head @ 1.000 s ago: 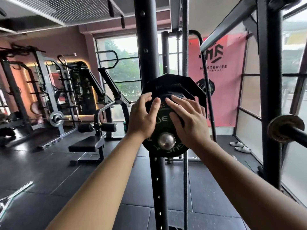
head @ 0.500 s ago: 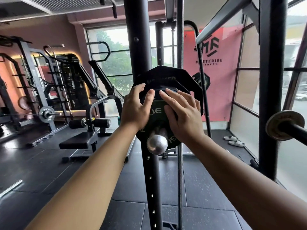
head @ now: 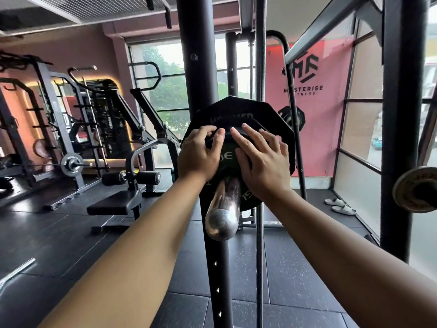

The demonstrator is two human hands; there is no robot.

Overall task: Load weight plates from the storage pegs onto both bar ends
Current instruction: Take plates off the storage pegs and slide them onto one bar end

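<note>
Everything is centred on the chrome storage peg [head: 224, 204], which sticks out of the black upright [head: 196, 67] straight toward the camera. Two plates are seated on that peg. A small plate with green lettering [head: 227, 157] sits in front, well back from the peg's rounded tip, and a bigger black multi-sided plate [head: 236, 110] is pressed right behind it.

Both hands are laid on the small plate just above the peg. The left hand [head: 198, 155] is placed up and left of the peg. Its fingers are hooked over the plate's top rim and the thumb is laid on the face, so the plate is gripped. The right hand [head: 263, 163] is placed up and right of the peg. It's spread wide and flat across the face with the fingers fairly straight, so it's pressed on rather than wrapped round. How far the outer fingers curl past the edge can't be told.

Far right of the peg, a bar end [head: 417, 189] with a brassy disc on it is seen poking out past another dark post – no plate from the peg is on it yet. Behind the peg and to the right, a pink banner [head: 314, 119] is hung at the window, with pale slides [head: 340, 205] left on the floor below. Off to the peg's left, a padded bench machine [head: 118, 202] is parked on the dark floor mats.
</note>
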